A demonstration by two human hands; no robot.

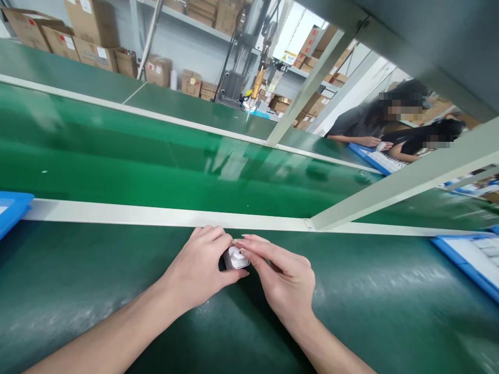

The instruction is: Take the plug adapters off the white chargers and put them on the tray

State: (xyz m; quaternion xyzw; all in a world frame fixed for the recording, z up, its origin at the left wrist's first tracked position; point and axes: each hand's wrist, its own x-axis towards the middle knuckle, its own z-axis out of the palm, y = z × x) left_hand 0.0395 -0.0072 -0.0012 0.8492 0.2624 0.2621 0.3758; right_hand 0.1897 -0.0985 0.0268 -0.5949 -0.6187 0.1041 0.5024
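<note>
Both hands meeting, left hand and right hand pinching white part

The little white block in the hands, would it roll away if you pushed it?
Probably not: the white block looks boxy with flat faces, so it would likely slide, not roll. It seems stiff plastic and light, since the left hand and right hand pinch it with fingertips only.

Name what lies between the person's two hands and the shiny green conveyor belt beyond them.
In the head view, a white rail runs between the hands and the belt, just past the fingers.
</note>
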